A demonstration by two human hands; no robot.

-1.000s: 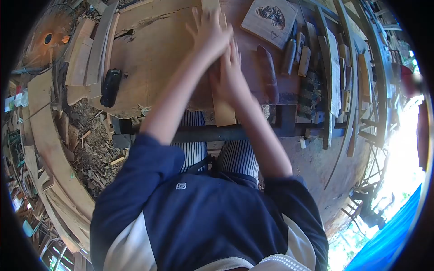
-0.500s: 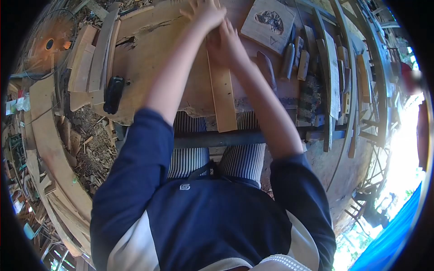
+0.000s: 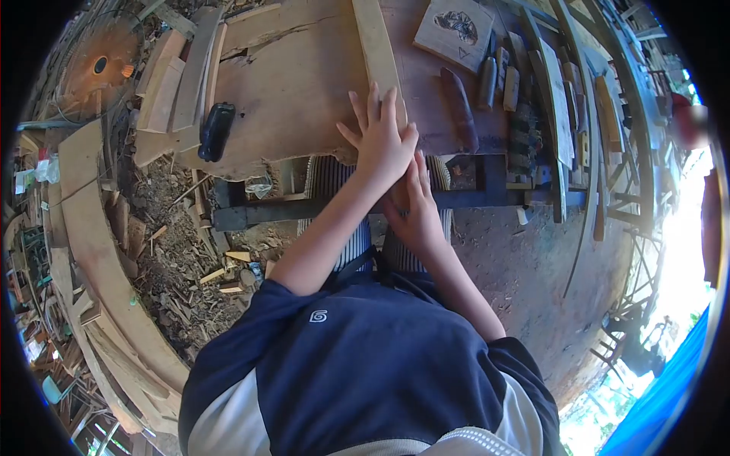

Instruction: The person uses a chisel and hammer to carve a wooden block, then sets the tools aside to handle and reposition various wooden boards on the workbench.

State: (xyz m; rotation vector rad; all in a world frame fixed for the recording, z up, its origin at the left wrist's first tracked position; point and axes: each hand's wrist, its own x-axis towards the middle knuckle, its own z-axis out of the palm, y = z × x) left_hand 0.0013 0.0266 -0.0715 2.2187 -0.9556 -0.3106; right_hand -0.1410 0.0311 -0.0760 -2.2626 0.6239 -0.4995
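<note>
A long pale wooden slat [image 3: 378, 53] lies lengthwise on the rough wooden workbench [image 3: 281, 91], running from the far side to the near edge. My left hand [image 3: 382, 144] rests flat on the slat's near part with fingers spread. My right hand [image 3: 417, 211] sits just behind it at the bench edge, fingers stretched along the slat's near end and thumb wrapped to the side; that end is hidden under both hands. Striped trousers show below the bench.
On the bench are a black object [image 3: 215, 131] at the left, a carved wooden plaque [image 3: 456, 26], a brown tool [image 3: 460, 110] and several chisels [image 3: 490, 76]. Boards are stacked at the left [image 3: 171, 83]. A fan [image 3: 99, 64], wood scraps [image 3: 175, 258] and curved planks [image 3: 99, 251] cover the ground.
Both hands have drawn back along the slat from its far part to its near end at the bench edge. The view has tilted, so the bench sits lower in the frame.
</note>
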